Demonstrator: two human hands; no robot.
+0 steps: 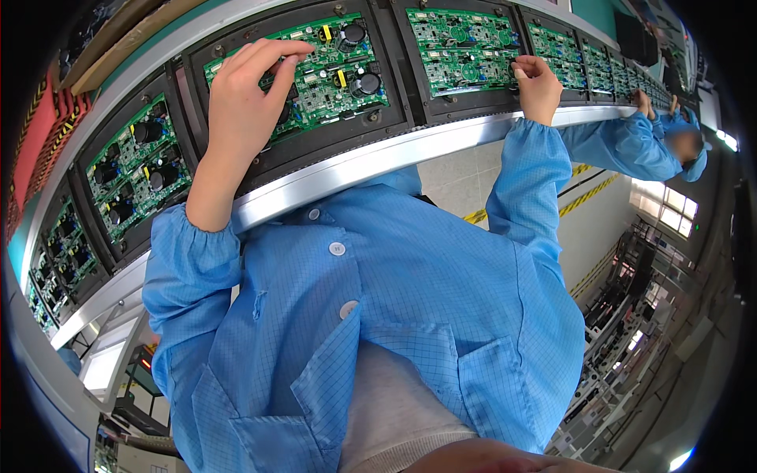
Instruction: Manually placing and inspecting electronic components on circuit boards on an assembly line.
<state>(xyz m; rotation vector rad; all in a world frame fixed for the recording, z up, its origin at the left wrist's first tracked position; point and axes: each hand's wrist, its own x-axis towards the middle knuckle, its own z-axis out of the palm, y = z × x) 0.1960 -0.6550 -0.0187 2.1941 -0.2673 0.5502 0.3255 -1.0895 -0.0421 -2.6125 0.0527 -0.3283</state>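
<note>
A green circuit board with round black capacitors and yellow parts lies in a black carrier frame in front of me. Over its upper middle is my left hand, thumb and forefinger drawn close together; whatever may be between the fingertips is too small to make out. My right hand is at the right edge of a second green circuit board, which shows fewer tall parts. Its thumb and forefinger are pinched together, and any small thing in them cannot be made out.
A silver rail runs along the near side of the line. More framed boards stretch away left and right. At the far right a co-worker in blue has hands by the line. Cardboard boxes stand behind at upper left.
</note>
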